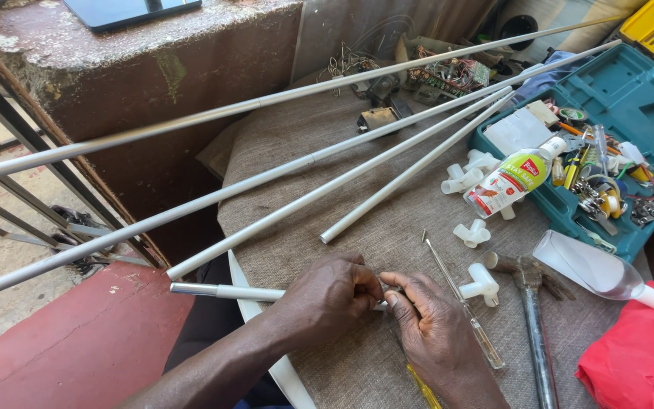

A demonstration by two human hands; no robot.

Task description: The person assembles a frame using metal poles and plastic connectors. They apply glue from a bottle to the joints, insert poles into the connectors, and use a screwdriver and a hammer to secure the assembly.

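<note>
My left hand (325, 294) wraps around a short silver metal tube (221, 291) that lies across the cloth-covered table (304, 167) and sticks out to the left past its edge. My right hand (434, 327) meets it at the tube's right end, fingertips pinched there; what they pinch is hidden. A white plastic T-connector (481, 283) sits just right of my right hand. A clear-handled screwdriver (465, 303) lies beside that hand.
Several long silver tubes (342, 159) slant across the table and beyond its left edge. More white connectors (471, 233), a hammer (533, 318), a white bottle (515, 177), a teal tool case (630, 91), a clear bottle (596, 269) and a red bag (641, 352) sit at right. Railings (17, 151) at left.
</note>
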